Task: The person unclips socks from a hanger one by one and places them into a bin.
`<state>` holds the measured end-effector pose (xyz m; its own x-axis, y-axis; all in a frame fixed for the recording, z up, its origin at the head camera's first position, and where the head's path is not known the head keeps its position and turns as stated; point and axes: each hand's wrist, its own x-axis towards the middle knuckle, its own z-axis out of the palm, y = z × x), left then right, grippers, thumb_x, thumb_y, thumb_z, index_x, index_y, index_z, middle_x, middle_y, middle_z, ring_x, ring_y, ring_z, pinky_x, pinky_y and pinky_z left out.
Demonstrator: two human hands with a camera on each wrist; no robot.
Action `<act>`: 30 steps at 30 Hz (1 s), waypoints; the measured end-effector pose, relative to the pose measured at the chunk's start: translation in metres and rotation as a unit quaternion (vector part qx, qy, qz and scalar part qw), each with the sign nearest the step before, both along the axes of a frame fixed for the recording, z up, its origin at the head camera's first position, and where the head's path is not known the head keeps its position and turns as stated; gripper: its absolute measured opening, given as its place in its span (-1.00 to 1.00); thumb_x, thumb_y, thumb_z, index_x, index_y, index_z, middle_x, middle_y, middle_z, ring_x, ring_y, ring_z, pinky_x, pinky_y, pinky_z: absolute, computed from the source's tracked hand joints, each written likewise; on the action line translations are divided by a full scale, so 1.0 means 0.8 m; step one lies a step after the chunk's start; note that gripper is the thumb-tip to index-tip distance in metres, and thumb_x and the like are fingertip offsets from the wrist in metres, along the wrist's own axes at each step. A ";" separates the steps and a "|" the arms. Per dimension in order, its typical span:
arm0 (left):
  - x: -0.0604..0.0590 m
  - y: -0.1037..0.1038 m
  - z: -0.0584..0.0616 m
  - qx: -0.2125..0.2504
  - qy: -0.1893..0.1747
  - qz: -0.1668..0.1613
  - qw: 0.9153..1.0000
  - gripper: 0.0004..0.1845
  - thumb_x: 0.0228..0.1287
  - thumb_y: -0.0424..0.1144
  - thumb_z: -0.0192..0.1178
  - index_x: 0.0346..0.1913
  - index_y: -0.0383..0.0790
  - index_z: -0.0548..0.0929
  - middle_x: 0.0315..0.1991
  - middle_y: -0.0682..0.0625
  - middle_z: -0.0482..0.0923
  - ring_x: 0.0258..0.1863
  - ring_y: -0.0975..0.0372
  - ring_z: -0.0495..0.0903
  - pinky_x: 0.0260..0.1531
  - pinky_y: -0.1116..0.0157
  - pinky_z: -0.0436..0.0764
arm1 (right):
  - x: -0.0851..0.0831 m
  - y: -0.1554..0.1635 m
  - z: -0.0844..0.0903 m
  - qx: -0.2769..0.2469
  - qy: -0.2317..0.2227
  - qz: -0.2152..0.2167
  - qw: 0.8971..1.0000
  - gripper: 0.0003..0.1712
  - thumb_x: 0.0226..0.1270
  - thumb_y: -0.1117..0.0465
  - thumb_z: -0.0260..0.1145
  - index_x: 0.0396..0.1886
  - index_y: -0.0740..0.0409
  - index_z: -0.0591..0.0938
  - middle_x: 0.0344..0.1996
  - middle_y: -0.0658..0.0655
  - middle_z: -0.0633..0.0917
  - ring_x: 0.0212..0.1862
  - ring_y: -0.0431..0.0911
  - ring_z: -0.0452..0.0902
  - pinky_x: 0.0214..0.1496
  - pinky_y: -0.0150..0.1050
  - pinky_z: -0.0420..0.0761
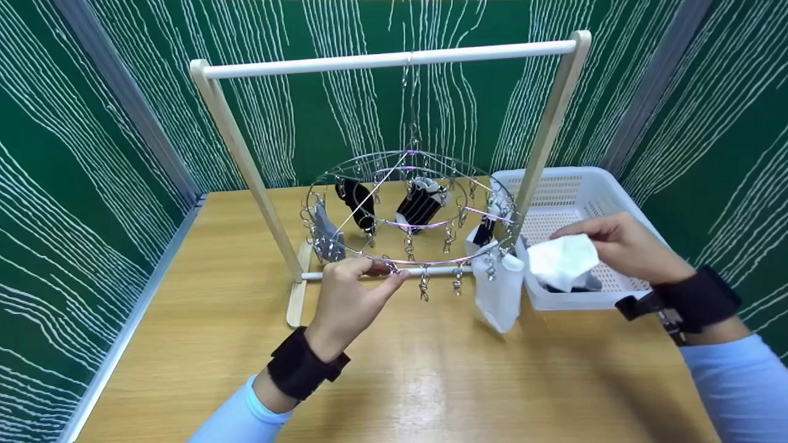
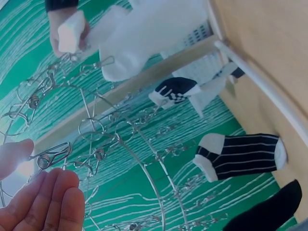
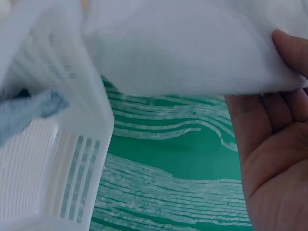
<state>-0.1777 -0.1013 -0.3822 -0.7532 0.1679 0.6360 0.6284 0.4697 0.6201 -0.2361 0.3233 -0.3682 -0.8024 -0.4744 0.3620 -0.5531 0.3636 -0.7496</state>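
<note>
Sock hanger (image 1: pixel 406 209), the round wire one, hangs from the wooden rack (image 1: pixel 388 60) on your table (image 1: pixel 246 344). Your left hand (image 1: pixel 351 295) pinches a clip (image 1: pixel 389 267) on its near rim. Your right hand (image 1: pixel 622 243) grips a white sock (image 1: pixel 563 261) (bunched) over the white basket (image 1: pixel 572 184), beside a hanging white sock (image 1: pixel 498 289).

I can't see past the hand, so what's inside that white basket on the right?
The white basket shows mostly bare perforated floor. Near its front wall lies something grey, largely covered by the white sock that the right hand holds above it. Whether more lies beneath cannot be seen.
</note>
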 end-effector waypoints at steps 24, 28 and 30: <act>-0.002 0.001 0.000 -0.003 0.009 -0.002 1.000 -0.82 0.24 -0.29 0.60 -0.26 -0.36 0.85 -0.32 -0.14 0.87 -0.31 0.08 0.85 -0.15 0.19 0.84 | -0.103 0.040 -0.026 0.312 -0.034 -0.196 0.929 -0.69 0.34 0.42 0.06 -0.48 0.45 0.67 -0.51 0.32 0.70 -0.57 -0.06 0.41 -0.47 -0.22 0.38; -0.002 0.001 0.000 -0.005 0.014 0.000 1.000 -0.83 0.24 -0.29 0.60 -0.28 -0.35 0.85 -0.34 -0.14 0.86 -0.34 0.06 0.84 -0.17 0.19 0.83 | -0.111 0.031 -0.041 0.335 -0.047 -0.186 0.922 -0.76 0.24 0.43 0.13 -0.63 0.29 0.55 -0.64 0.12 0.55 -0.59 -0.06 0.37 -0.50 -0.23 0.38; -0.001 0.001 0.000 -0.003 0.011 -0.002 1.000 -0.83 0.24 -0.29 0.60 -0.27 -0.35 0.85 -0.34 -0.14 0.86 -0.33 0.05 0.85 -0.17 0.18 0.83 | -0.113 0.025 -0.049 0.350 -0.057 -0.180 0.918 -0.79 0.24 0.44 0.17 -0.59 0.33 0.58 -0.64 0.09 0.54 -0.57 -0.03 0.39 -0.49 -0.20 0.40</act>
